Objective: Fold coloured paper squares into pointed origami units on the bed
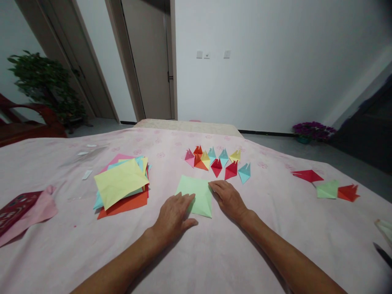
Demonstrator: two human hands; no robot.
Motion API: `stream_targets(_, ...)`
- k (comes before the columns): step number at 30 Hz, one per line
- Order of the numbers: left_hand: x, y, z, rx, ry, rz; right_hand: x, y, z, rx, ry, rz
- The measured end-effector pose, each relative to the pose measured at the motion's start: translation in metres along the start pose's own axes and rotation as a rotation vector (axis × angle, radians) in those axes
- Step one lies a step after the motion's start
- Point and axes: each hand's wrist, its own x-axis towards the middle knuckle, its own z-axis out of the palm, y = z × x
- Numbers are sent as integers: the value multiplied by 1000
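Observation:
A pale green square sheet of paper (202, 198) lies on the cloth in front of me. My left hand (174, 214) rests flat over its left side, fingers stretched out and thumb spread away toward me. At the sheet's upper right corner, the fingertips of my right hand (228, 199) touch the edge, with the fingers extended and the thumb mostly hidden. Just beyond the sheet stand several folded paper cranes, among them a red crane (231, 170) and a light blue crane (245, 173). To the left is a loose stack of coloured paper, topped by a yellow sheet (121, 181).
A pink flowered tablecloth (245, 257) covers the table. At right lie a red folded paper (309, 176), a green one (327, 190) and an orange-red one (348, 193). A dark pointed object (382, 254) sits at the right edge. A dark red packet (18, 208) lies far left.

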Motion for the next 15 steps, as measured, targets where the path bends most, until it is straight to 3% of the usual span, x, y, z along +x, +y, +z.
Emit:
stream_targets(9, 2, -6, 1, 45, 53, 25, 9, -9, 2, 128, -141, -12)
stream_targets(15, 1, -19, 5, 1, 90, 71, 6, -14, -14, 143, -429, -48)
